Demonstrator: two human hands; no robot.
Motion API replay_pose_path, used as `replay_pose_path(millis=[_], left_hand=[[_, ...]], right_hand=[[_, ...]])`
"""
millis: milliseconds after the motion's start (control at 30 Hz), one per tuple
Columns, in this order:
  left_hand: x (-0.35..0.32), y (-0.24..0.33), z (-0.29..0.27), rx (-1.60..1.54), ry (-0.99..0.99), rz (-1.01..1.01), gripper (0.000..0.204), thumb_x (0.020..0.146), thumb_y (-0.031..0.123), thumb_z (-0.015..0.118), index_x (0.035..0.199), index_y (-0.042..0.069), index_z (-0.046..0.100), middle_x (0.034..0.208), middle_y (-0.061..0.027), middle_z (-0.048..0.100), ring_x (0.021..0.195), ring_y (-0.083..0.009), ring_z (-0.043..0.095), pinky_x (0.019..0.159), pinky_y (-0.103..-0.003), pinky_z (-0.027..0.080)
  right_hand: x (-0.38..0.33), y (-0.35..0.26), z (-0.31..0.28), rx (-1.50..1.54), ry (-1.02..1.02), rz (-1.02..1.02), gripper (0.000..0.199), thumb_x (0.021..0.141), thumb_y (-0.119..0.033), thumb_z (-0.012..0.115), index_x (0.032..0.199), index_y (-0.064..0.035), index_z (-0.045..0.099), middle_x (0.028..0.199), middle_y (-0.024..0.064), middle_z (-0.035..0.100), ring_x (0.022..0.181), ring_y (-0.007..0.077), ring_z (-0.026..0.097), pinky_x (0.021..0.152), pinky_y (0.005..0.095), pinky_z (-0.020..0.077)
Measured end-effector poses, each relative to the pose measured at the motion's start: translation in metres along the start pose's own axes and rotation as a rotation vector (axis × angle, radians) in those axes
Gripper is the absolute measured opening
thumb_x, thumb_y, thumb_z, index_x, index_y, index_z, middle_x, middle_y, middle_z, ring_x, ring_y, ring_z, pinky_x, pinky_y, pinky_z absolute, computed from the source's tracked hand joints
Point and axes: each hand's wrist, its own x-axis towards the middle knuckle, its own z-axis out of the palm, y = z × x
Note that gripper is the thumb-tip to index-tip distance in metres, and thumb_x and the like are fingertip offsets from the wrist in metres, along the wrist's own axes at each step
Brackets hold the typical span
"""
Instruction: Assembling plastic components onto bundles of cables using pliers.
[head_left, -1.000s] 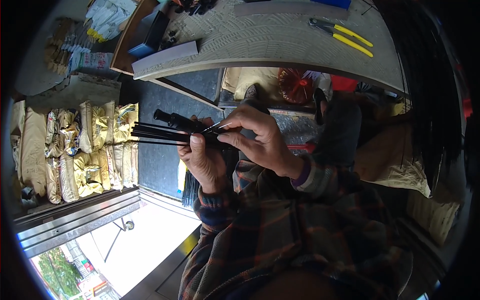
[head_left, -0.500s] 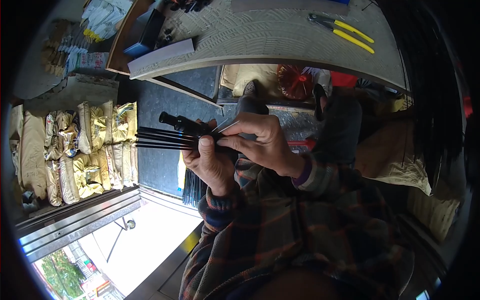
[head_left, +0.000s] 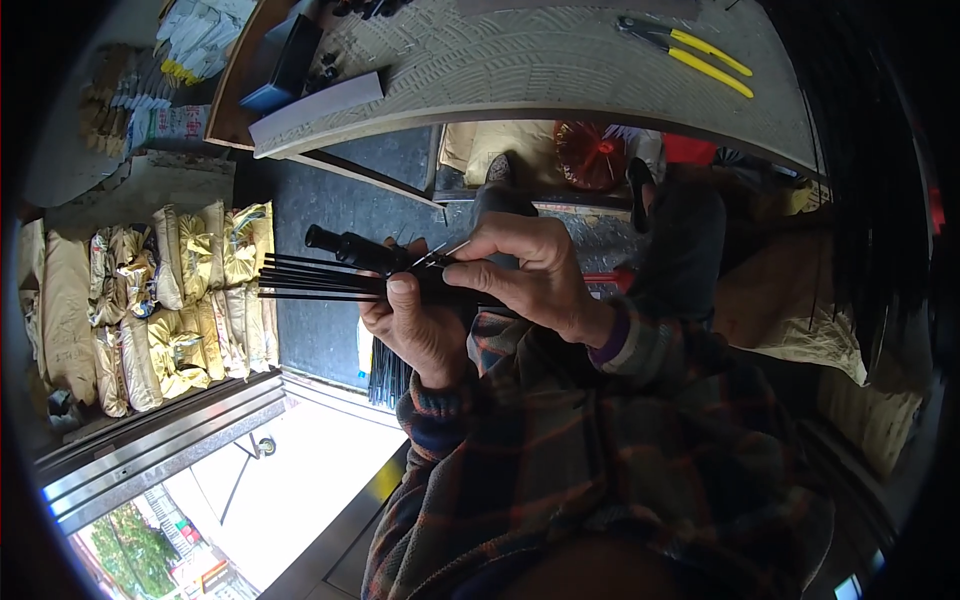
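Note:
My left hand (head_left: 418, 325) grips a bundle of thin black rods (head_left: 310, 280) that stick out to the left, along with a black cylindrical handle (head_left: 350, 247) above them. My right hand (head_left: 525, 275) lies over the bundle from the right, its fingertips pinching thin metal wires at the point where the rods meet. Both forearms wear plaid sleeves. A second bunch of black rods (head_left: 385, 370) hangs down below my left hand.
A grey workbench (head_left: 560, 70) curves across the top, with yellow-handled pliers (head_left: 690, 55) and a grey flat bar (head_left: 315, 110) on it. Yellow and tan sacks (head_left: 160, 310) are stacked at the left. A metal door sill (head_left: 160, 440) runs below them. A red round object (head_left: 590, 155) sits under the bench.
The bundle and both hands have shifted slightly right and down. My right fingers have moved along the rods toward the wire ends.

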Motion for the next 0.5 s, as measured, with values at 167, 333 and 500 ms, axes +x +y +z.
replay_pose_path(millis=[167, 333, 500], left_hand=[[0.001, -0.007, -0.007, -0.017, 0.014, -0.023, 0.037, 0.076, 0.014, 0.070, 0.108, 0.002, 0.053, 0.103, -0.0131, 0.059, 0.087, -0.0225, 0.061, 0.079, -0.035, 0.051], [0.001, -0.007, -0.011, -0.024, -0.013, -0.054, 0.036, 0.077, 0.014, 0.070, 0.106, 0.002, 0.054, 0.102, -0.0135, 0.059, 0.087, -0.0225, 0.061, 0.078, -0.034, 0.051], [0.001, -0.006, -0.011, -0.013, -0.012, -0.053, 0.036, 0.077, 0.015, 0.069, 0.106, 0.002, 0.054, 0.103, -0.0136, 0.059, 0.088, -0.0230, 0.061, 0.078, -0.034, 0.051]], right_hand=[[-0.004, 0.008, 0.012, -0.031, 0.078, -0.079, 0.016, 0.072, -0.003, 0.071, 0.082, 0.0008, 0.059, 0.075, 0.0085, 0.059, 0.069, 0.0155, 0.060, 0.059, 0.0253, 0.0460], [-0.004, 0.013, 0.016, -0.082, 0.103, -0.103, 0.018, 0.071, -0.002, 0.071, 0.084, 0.0003, 0.058, 0.076, 0.0103, 0.058, 0.067, 0.0198, 0.062, 0.058, 0.0278, 0.0469], [-0.001, 0.014, 0.014, -0.082, 0.068, -0.185, 0.016, 0.070, -0.002, 0.071, 0.080, 0.0019, 0.059, 0.077, 0.0102, 0.059, 0.068, 0.0172, 0.059, 0.059, 0.0270, 0.0459]])
